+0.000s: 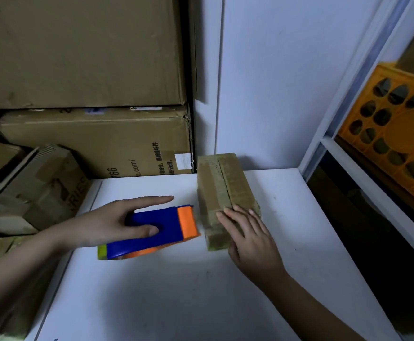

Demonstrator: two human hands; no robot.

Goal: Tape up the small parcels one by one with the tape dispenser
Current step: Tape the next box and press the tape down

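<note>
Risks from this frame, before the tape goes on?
1. The left hand lies fairly flat on the blue-and-orange plastic tape dispenser, thumb on its side, so it may slip when lifted.
2. The right hand presses only the near end of the small brown cardboard parcel; the far end could swivel on the smooth white table.

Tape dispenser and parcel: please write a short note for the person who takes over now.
Left hand lies on the dispenser, fingers straight, thumb on its side; no firm grip yet.
Right hand rests flat on the near end of the parcel.
Both things lie side by side on the table.
Done: parcel closed; whether taped, I cannot tell.
Left: lift the dispenser and tape the seam.
</note>
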